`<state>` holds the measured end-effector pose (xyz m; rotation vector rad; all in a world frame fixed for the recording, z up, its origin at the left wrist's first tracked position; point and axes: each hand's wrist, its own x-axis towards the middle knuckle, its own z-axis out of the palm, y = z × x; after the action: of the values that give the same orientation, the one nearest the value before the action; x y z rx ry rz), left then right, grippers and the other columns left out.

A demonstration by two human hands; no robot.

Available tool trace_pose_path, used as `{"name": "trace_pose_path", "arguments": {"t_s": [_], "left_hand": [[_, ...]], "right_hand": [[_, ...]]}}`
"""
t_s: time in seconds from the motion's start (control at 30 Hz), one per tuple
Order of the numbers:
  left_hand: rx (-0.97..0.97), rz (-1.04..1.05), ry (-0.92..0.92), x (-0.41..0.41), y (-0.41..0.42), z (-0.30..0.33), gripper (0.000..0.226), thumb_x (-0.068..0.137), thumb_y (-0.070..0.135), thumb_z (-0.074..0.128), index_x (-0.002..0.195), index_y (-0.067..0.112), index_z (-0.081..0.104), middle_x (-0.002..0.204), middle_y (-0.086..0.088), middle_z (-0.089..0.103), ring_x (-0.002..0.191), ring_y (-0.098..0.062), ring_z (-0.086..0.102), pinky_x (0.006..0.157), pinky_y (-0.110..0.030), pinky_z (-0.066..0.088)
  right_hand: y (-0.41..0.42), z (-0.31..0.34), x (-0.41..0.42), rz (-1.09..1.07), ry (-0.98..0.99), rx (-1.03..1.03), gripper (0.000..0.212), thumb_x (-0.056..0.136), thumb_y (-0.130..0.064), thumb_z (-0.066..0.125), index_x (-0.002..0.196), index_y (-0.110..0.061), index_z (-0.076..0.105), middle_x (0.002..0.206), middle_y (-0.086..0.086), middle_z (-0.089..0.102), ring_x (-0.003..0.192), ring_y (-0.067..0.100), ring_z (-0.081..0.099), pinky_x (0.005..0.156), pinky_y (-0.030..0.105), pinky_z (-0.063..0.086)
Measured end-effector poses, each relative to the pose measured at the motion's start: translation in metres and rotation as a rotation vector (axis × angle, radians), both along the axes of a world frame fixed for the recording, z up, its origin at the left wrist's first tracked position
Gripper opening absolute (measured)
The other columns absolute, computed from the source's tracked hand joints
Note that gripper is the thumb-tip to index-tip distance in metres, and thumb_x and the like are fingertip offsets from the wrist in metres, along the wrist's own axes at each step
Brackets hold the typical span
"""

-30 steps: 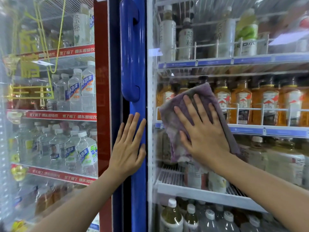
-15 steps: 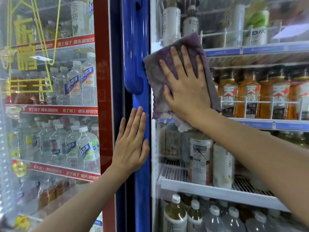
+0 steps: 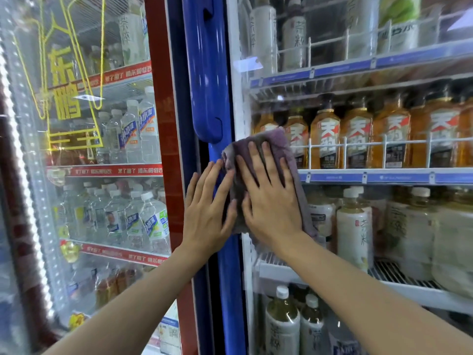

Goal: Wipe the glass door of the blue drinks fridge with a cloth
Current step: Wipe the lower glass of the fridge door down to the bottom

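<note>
The blue drinks fridge has a blue door frame (image 3: pixel 230 278) with a long blue handle (image 3: pixel 204 73) and a glass door (image 3: pixel 358 226) full of bottles behind it. My right hand (image 3: pixel 268 198) lies flat with spread fingers on a purple cloth (image 3: pixel 271 142), pressing it against the glass at the door's left edge, just below the handle. My left hand (image 3: pixel 207 208) rests flat with straight fingers on the blue frame, right beside the cloth; its fingertips touch the cloth's left edge.
A red-framed fridge (image 3: pixel 163 124) with water bottles stands directly to the left. Behind the blue fridge's glass are shelves of amber tea bottles (image 3: pixel 358 134) and white bottles (image 3: pixel 354 234).
My right hand has slid the cloth down from the upper shelf level to below the handle, close against my left hand. The left hand has stayed on the frame.
</note>
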<state>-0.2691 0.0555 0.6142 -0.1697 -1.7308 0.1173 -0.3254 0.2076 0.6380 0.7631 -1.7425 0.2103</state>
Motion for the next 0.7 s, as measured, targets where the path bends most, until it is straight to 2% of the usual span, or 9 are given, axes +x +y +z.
{"name": "trace_pose_path", "arguments": {"t_s": [0.07,0.13,0.2,0.27,0.33,0.4,0.53,0.6,0.7], "left_hand": [[-0.004,0.042,0.082,0.002,0.005,0.007,0.046,0.104,0.018,0.052,0.149,0.008,0.052,0.157,-0.017,0.046,0.149,-0.030,0.040,0.125,-0.052,0.028],[-0.030,0.066,0.104,0.001,0.012,0.013,0.050,0.099,0.006,0.057,0.149,0.005,0.052,0.157,-0.018,0.045,0.148,-0.031,0.039,0.127,-0.048,0.026],[-0.052,0.065,0.102,0.000,0.023,0.018,0.054,0.096,-0.005,0.050,0.150,0.002,0.050,0.159,-0.018,0.043,0.151,-0.031,0.037,0.129,-0.047,0.023],[-0.066,0.044,0.087,-0.007,0.034,0.021,0.049,0.103,-0.006,0.038,0.150,0.001,0.050,0.161,-0.019,0.043,0.153,-0.032,0.036,0.129,-0.047,0.024],[-0.058,0.016,0.037,-0.014,0.045,0.024,0.049,0.106,-0.002,0.039,0.154,0.000,0.046,0.164,-0.019,0.039,0.155,-0.031,0.033,0.129,-0.048,0.024],[0.028,-0.036,-0.049,-0.021,0.060,0.027,0.057,0.102,0.009,0.041,0.159,0.002,0.037,0.168,-0.018,0.030,0.159,-0.030,0.023,0.130,-0.051,0.020],[0.127,-0.002,-0.114,-0.036,0.086,0.019,0.075,0.102,0.043,0.041,0.166,0.011,0.018,0.173,-0.019,0.005,0.162,-0.034,0.001,0.132,-0.048,0.001],[0.148,0.047,-0.085,-0.043,0.093,0.012,0.075,0.103,0.050,0.039,0.167,0.017,0.016,0.174,-0.019,0.005,0.162,-0.034,0.000,0.131,-0.046,-0.002],[0.200,0.067,-0.069,-0.048,0.096,-0.003,0.075,0.102,0.049,0.041,0.167,0.021,0.017,0.175,-0.015,0.006,0.162,-0.032,0.000,0.131,-0.046,-0.004]], "right_hand": [[0.012,0.004,0.001,0.059,-0.013,0.012,0.073,0.099,-0.028,0.041,0.166,-0.014,0.013,0.174,0.008,0.005,0.161,0.022,0.000,0.130,0.044,0.006],[0.025,0.008,0.002,0.106,-0.016,0.037,0.071,0.097,-0.022,0.038,0.164,-0.009,0.019,0.173,0.008,0.013,0.161,0.021,0.006,0.130,0.041,0.010],[0.038,0.011,0.005,0.132,-0.009,0.073,0.067,0.097,-0.018,0.033,0.162,-0.005,0.026,0.171,0.011,0.019,0.160,0.023,0.011,0.130,0.042,0.015],[0.053,0.012,0.007,0.122,-0.006,0.102,0.065,0.097,-0.016,0.030,0.160,-0.002,0.029,0.170,0.014,0.022,0.160,0.025,0.013,0.129,0.043,0.017],[0.071,0.009,0.009,0.101,-0.016,0.117,0.063,0.099,-0.015,0.033,0.159,0.000,0.029,0.170,0.015,0.023,0.160,0.026,0.013,0.130,0.043,0.017],[0.091,0.003,0.010,0.080,-0.022,0.114,0.063,0.100,-0.019,0.040,0.159,0.000,0.029,0.170,0.016,0.021,0.160,0.027,0.011,0.129,0.045,0.018],[0.131,-0.017,0.012,0.024,-0.038,0.105,0.065,0.099,-0.019,0.041,0.160,0.000,0.028,0.171,0.015,0.017,0.160,0.028,0.007,0.128,0.049,0.020],[0.150,-0.029,0.012,-0.014,-0.040,0.113,0.066,0.098,-0.021,0.036,0.160,-0.001,0.028,0.171,0.015,0.016,0.160,0.028,0.007,0.127,0.051,0.020],[0.174,-0.044,0.010,-0.052,-0.057,0.108,0.066,0.096,-0.021,0.035,0.159,-0.001,0.033,0.171,0.015,0.015,0.160,0.030,0.008,0.127,0.054,0.021]]}}
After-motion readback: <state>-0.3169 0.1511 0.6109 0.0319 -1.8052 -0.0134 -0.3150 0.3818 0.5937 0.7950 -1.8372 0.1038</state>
